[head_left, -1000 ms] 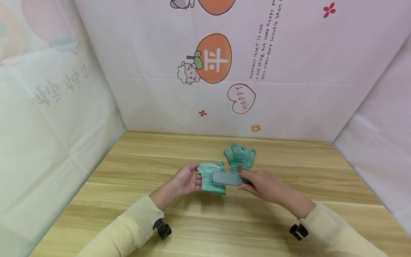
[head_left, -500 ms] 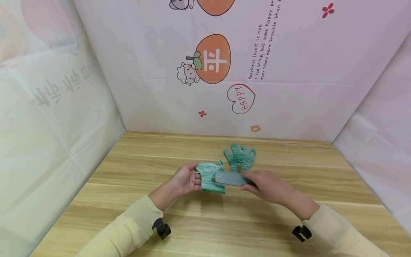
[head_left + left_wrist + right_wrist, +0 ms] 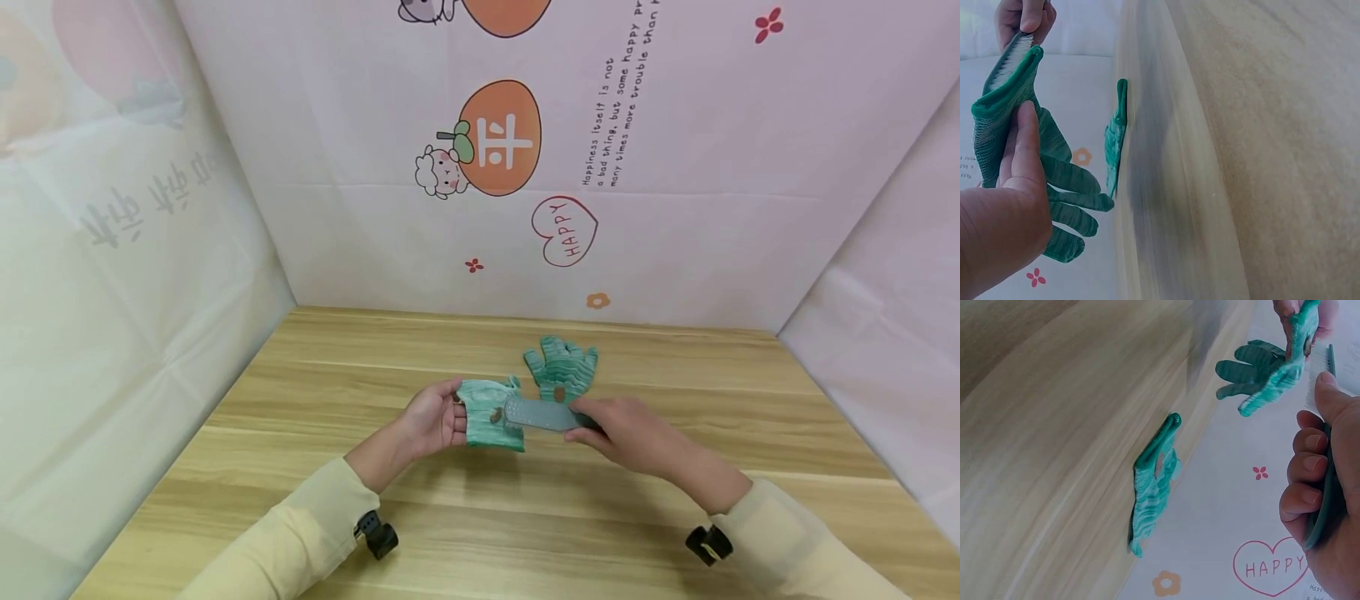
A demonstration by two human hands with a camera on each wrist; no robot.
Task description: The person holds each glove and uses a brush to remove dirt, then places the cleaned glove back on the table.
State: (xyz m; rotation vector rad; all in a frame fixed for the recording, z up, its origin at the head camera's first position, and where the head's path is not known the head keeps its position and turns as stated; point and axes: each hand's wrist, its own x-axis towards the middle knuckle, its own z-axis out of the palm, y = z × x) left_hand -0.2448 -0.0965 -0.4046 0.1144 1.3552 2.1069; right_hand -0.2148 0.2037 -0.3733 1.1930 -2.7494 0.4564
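Note:
My left hand (image 3: 435,418) holds a green striped glove (image 3: 480,400) up off the table, its fingers behind the cloth and thumb at the edge. A brown spot (image 3: 496,414) shows on this glove. My right hand (image 3: 626,433) grips a grey-green scrubbing brush (image 3: 540,414) by its handle; the brush head lies over the glove's right part. White bristles (image 3: 1016,59) face the cloth in the left wrist view, though whether they touch it is hard to tell. In the right wrist view, the glove's fingers (image 3: 1250,369) hang loose.
A second green glove (image 3: 566,367) lies on the wooden table (image 3: 360,350), behind the brush, with its own brown spot (image 3: 559,393). A white printed cloth wall (image 3: 360,242) stands at the back, with more white cloth on both sides.
The brush has slid slightly to the right across the held glove, and the brown spot has come into view. The left hand has barely moved; the other glove stays put.

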